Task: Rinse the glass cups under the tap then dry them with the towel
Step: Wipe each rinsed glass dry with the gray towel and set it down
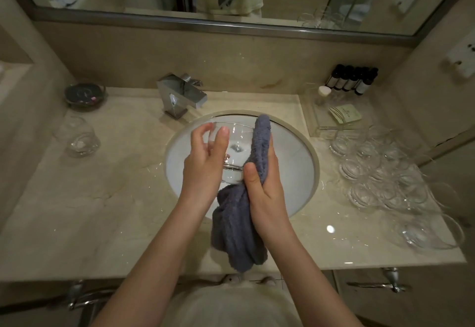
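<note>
Gripping glass cup over sink rim, left hand; right hand clutches towel.

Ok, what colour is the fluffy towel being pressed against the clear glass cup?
The fluffy towel is a plain greyish blue, without pattern, seen in the head view.

Both hands are over the sink with glass cup and towel, filling the middle. Tap blocks the back-left rim. Right counter packed: cluster of glasses right up to the front edge, clear tray and dark bottles behind. Left counter mostly open: only one glass and a soap dish at the back.
</note>
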### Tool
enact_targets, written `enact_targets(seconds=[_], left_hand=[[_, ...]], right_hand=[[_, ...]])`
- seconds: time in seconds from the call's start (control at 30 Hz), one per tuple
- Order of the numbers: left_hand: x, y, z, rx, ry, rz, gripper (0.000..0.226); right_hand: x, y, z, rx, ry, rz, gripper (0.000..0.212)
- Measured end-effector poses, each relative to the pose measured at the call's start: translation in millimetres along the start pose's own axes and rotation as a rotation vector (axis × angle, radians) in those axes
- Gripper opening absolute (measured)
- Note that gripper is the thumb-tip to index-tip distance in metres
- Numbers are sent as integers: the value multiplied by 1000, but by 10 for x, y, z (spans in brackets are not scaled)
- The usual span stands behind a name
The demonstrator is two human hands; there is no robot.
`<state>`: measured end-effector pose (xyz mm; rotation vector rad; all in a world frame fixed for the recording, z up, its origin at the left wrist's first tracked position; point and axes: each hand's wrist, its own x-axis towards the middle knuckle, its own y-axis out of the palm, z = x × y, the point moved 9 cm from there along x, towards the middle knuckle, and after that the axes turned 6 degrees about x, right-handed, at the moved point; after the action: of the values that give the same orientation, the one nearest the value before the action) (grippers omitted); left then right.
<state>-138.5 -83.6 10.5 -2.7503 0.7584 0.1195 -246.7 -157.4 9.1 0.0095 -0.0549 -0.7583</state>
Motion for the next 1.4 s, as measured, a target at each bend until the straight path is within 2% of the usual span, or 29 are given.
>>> enact_targets(seconds=[0.07, 0.13, 0.3, 0.37, 0.4, 0.5, 0.63, 0.7, 0.83, 0.97, 1.13, 1.2, 1.3, 1.4], left_hand=[[-44, 8, 23, -7, 6, 2, 68], [-39, 4, 39, -105, -39, 24, 75], [-56, 53, 138, -413, -199, 138, 53], [-40, 34, 207, -384, -218, 130, 42], [-27, 5, 227, -359, -227, 109, 45], [-48, -112, 212, -206, -185, 19, 71], [-73, -211, 68, -168, -66, -66, 66], [-53, -217, 22, -225, -68, -54, 71], [-63, -139, -14, -298, -141, 100, 59], [-14, -330, 21, -56, -67, -57, 44], [-121, -417, -61, 2, 60, -118, 69], [-71, -434, -14, -80, 32, -105, 60], [-24, -362, 90, -289, -86, 4, 49], [17, -361, 138, -185, -104, 27, 55]], right_hand=[[-8, 50, 31, -34, -23, 16, 70], [-4, 69, 45, 12, -18, 19, 66], [34, 115, -111, 196, 167, 75, 52], [23, 131, -144, 150, 175, 82, 56], [14, 135, -135, 116, 157, 70, 60], [-2, 170, -37, 64, 69, 62, 64], [24, 235, 109, 40, -33, 93, 62], [37, 250, 91, 117, 19, 98, 62], [33, 260, -57, 241, 161, 118, 58], [7, 287, -24, 139, 108, 115, 68], [35, 408, 58, 38, 25, 152, 67], [28, 432, 28, 98, 69, 166, 64], [11, 433, -71, 184, 173, 198, 65], [-17, 428, -113, 156, 192, 207, 65]])
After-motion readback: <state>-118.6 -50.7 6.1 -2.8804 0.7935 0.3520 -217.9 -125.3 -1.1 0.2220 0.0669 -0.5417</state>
